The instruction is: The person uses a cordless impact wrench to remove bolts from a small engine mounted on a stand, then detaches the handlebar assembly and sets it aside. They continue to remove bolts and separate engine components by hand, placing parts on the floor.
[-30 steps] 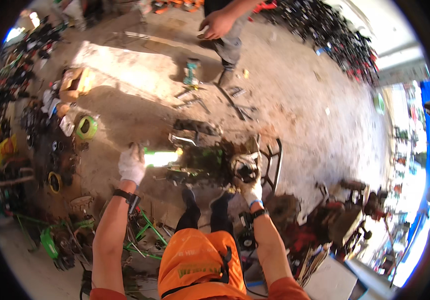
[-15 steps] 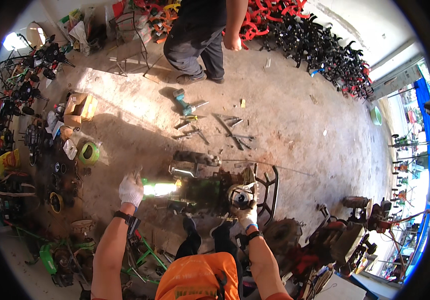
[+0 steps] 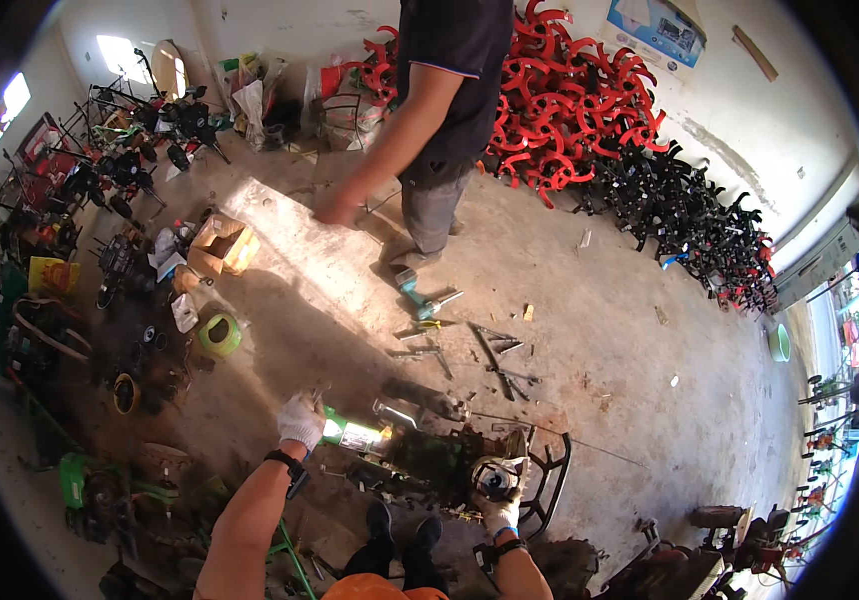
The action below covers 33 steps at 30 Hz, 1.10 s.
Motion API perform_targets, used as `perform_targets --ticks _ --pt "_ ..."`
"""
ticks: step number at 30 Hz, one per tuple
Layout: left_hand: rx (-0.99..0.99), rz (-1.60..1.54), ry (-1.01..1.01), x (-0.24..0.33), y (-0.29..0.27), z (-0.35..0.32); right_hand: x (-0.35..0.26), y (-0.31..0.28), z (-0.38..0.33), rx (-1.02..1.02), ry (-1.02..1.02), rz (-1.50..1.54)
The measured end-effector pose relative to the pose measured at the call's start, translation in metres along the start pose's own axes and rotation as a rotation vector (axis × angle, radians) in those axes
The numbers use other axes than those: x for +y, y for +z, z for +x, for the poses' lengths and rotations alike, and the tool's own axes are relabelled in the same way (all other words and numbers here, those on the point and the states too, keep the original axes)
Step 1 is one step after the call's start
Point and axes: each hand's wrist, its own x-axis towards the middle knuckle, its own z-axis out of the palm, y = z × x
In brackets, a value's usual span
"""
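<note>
A small engine-driven machine, dark and greasy, lies on the floor before me, with a round metal housing (image 3: pixel 496 480) on its right and a sunlit green end (image 3: pixel 358 435) on its left. My left hand (image 3: pixel 302 420), in a white knit glove, is closed at the tip of that green end; a thin metal piece shows by its fingers, and what they grip is unclear. My right hand (image 3: pixel 500 512), gloved too, grips the near edge of the round housing. A black tubular guard (image 3: pixel 556 480) sticks out at the machine's right.
A teal cordless drill (image 3: pixel 414 288) and several hand tools (image 3: pixel 500 360) lie beyond the machine. Another person (image 3: pixel 450 120) stands past them. Red and black curved blades (image 3: pixel 575 100) are heaped at the back wall. A cardboard box (image 3: pixel 222 245) and green ring (image 3: pixel 220 335) are at left.
My view has tilted up, so everything sits lower in the picture. The other person has turned and swung an arm leftward and down. My hands stay at the machine's two ends.
</note>
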Motion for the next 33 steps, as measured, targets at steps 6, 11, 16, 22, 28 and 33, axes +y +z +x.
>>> perform_targets --ticks 6,11,16,22,28,33 --pt "-0.012 -0.028 0.027 -0.005 0.004 -0.001 -0.004 0.000 -0.005 0.044 -0.040 -0.215" --pt "0.063 0.018 0.106 -0.007 0.006 -0.001 0.015 -0.010 0.009 -0.056 0.069 0.146" --pt "-0.094 -0.024 0.079 -0.011 0.004 -0.003 0.034 -0.022 0.016 0.087 -0.092 -0.426" --pt "-0.082 -0.237 0.258 -0.013 -0.007 0.001 -0.001 0.004 -0.013 0.263 -0.085 -0.356" --pt "-0.243 -0.213 0.330 -0.021 -0.020 0.013 -0.018 0.020 -0.023 0.361 -0.050 -0.539" --pt "-0.294 -0.307 0.307 -0.024 -0.018 0.020 -0.010 0.009 -0.017 0.285 0.018 -0.344"
